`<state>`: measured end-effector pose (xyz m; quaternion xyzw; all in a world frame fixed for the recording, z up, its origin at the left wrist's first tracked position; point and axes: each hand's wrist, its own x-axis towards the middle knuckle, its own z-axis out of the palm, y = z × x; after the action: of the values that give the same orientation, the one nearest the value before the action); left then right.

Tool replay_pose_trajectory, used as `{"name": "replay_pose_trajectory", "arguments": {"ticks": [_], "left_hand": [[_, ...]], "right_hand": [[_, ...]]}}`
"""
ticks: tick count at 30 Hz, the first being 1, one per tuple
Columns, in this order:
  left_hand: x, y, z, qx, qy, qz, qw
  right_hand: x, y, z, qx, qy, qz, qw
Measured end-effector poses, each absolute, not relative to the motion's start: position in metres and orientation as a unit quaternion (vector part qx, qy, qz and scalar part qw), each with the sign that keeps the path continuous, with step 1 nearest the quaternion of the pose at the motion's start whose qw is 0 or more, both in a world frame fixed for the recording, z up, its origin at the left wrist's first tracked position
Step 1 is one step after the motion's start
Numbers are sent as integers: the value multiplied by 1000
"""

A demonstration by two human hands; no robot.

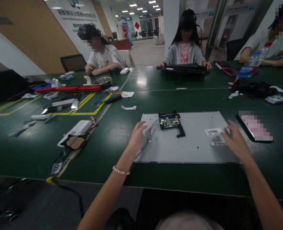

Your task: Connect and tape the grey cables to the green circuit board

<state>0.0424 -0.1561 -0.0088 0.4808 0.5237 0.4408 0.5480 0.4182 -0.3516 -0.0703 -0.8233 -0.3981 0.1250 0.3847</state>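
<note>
A flat grey display panel [189, 150] lies back side up on the green table in front of me. Near its far edge sits a green circuit board [170, 122] in a black bracket [181, 131]. Grey cables [151, 132] run from the board toward the panel's left side. My left hand [137, 135] is at the panel's left edge, fingers loosely curved and apart. On the other side, my right hand [235, 142] is over the right edge beside a white label [213, 132], its fingers spread. Neither hand holds anything; whether the fingertips touch the panel is unclear.
Right of the panel lies a phone [253, 127]. A white power strip [76, 132] with cables is at left, with several tools and parts beyond. Across the table a person holds a black monitor [183, 69]. A bottle [249, 65] stands back right.
</note>
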Motion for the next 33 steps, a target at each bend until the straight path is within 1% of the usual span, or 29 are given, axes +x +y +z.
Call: {"name": "replay_pose_trajectory", "arguments": {"ticks": [4, 7, 10, 12, 15, 17, 19, 22, 25, 28, 33], "left_hand": [[46, -158, -18, 514, 525, 432, 524], [47, -160, -24, 539, 536, 415, 501], [48, -165, -21, 591, 549, 391, 443], [52, -169, -11, 642, 537, 378, 395], [65, -168, 12, 698, 489, 371, 370], [78, -163, 25, 709, 466, 376, 372], [91, -154, 29, 713, 460, 375, 373], [104, -141, 17, 717, 468, 357, 374], [105, -134, -2, 724, 474, 343, 364], [100, -132, -13, 736, 476, 339, 341], [94, -133, -19, 740, 493, 315, 331]], "right_hand": [[418, -353, -74, -812, -478, 80, 324], [417, -355, -76, -811, -501, 54, 296], [412, -354, -69, -803, -514, 31, 298], [405, -348, -58, -779, -544, 31, 310], [391, -327, -34, -716, -616, 63, 322], [381, -305, -21, -661, -677, 104, 306], [373, -279, -14, -617, -716, 157, 285], [365, -240, -17, -591, -724, 226, 274], [359, -208, -27, -570, -726, 260, 283], [353, -186, -33, -554, -738, 267, 279], [341, -165, -38, -551, -762, 249, 233]]}}
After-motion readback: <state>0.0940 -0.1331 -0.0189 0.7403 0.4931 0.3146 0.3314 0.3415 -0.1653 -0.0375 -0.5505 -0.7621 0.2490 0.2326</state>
